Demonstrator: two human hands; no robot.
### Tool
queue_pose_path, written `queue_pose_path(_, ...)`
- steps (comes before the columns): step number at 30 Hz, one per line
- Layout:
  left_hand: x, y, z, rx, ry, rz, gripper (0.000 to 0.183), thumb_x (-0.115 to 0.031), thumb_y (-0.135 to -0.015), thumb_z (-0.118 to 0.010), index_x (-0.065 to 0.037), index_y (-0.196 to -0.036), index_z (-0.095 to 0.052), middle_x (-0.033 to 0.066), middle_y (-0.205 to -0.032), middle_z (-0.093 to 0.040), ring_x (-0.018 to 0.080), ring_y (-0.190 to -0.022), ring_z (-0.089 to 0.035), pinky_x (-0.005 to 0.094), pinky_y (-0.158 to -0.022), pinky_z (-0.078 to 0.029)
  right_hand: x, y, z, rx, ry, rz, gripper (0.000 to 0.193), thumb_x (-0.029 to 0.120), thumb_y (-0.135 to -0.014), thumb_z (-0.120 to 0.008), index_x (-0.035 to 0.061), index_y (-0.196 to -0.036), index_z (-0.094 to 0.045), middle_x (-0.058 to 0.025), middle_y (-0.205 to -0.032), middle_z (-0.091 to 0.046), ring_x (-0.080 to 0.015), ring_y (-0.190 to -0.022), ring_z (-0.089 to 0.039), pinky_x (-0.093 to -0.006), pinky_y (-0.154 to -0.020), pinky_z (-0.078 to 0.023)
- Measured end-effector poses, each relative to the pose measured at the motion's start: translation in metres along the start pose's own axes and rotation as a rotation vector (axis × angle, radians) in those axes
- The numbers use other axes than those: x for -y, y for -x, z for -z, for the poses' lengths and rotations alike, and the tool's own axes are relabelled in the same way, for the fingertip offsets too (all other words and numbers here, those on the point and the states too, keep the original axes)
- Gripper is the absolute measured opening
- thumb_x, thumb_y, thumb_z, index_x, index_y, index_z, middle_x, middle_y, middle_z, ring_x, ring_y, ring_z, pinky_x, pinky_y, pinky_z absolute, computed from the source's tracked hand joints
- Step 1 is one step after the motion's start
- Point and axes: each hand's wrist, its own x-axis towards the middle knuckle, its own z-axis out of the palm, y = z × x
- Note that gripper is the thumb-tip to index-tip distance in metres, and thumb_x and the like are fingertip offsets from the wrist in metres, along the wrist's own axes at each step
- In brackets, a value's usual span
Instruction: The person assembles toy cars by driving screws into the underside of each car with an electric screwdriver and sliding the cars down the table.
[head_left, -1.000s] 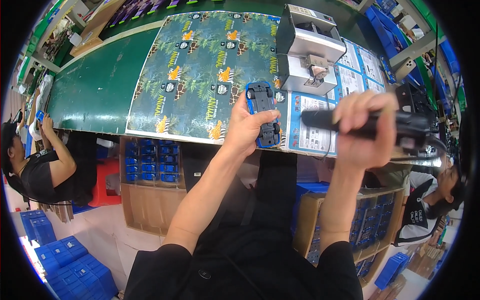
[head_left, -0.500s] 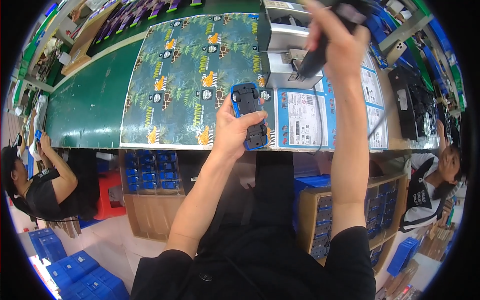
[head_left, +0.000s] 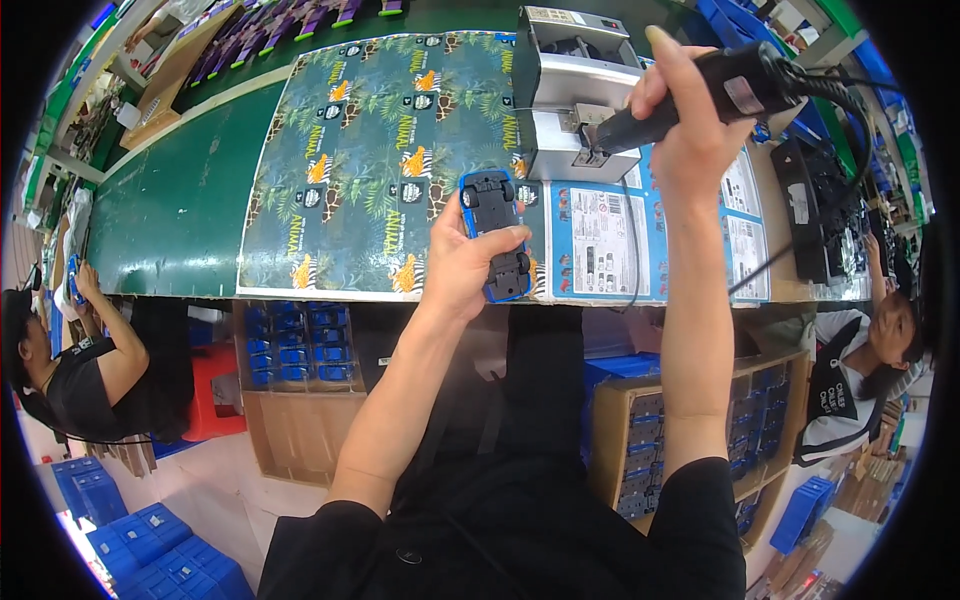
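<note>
My left hand (head_left: 462, 258) is closed around a blue toy car (head_left: 488, 208), turned so its black underside with wheels faces up, above the table's near edge. The thumb presses across the chassis. Farther to the right, my right hand (head_left: 693, 135) wraps round a black corded electric screwdriver (head_left: 745, 85). The screwdriver points left, its tip at the small metal bracket on the front of a silver metal box (head_left: 553, 140), which looks like a screw feeder. Whether a screw sits on the tip is too small to tell.
Printed sheets (head_left: 365, 170) cover the green table (head_left: 170, 190). Cardboard boxes of blue toy cars stand below, left (head_left: 305, 425) and right (head_left: 610, 440). A black tray (head_left: 815, 215) lies at the right. People sit on both sides. The screwdriver's cord (head_left: 855, 170) hangs at the right.
My right hand, blurred before, has come slightly down and the screwdriver now lies more level with its tip at the metal box's bracket. My left hand and the toy car have hardly moved.
</note>
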Motion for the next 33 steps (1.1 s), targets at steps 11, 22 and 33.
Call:
queue_pose_path(11,0.003,-0.002,0.004,0.014,-0.003,0.005,0.05,0.007,-0.075,-0.072,-0.004,-0.12,-0.054,0.0106,-0.105,-0.067,0.0205,-0.081,-0.069,0.036,-0.068,-0.06,-0.005,-0.008,0.0,0.103,0.177,-0.353,0.021,0.019,-0.087,-0.072,0.0037,-0.079,-0.06,-0.0053,-0.058,-0.053,-0.0151,-0.047,-0.052,-0.0279,-0.048,-0.042)
queue_pose_path(22,0.0,-0.006,0.005,0.017,0.016,0.004,0.048,0.005,-0.077,-0.073,-0.005,-0.119,-0.053,0.0088,-0.104,-0.068,0.0196,-0.085,-0.069,0.0362,-0.07,-0.059,0.053,0.089,-0.009,0.207,-0.48,-0.312,0.016,0.015,-0.093,-0.058,0.0017,-0.089,-0.049,-0.0091,-0.063,-0.051,-0.0163,-0.048,-0.048,-0.0332,-0.051,-0.047)
queue_pose_path(33,-0.001,-0.004,0.004,0.017,0.005,0.024,0.047,0.004,-0.077,-0.074,-0.005,-0.118,-0.054,0.0087,-0.104,-0.068,0.0195,-0.084,-0.069,0.0357,-0.07,-0.059,0.052,0.096,-0.009,0.257,-0.388,-0.292,0.018,0.023,-0.093,-0.054,0.0047,-0.092,-0.052,-0.006,-0.065,-0.052,-0.0151,-0.052,-0.049,-0.0321,-0.055,-0.046)
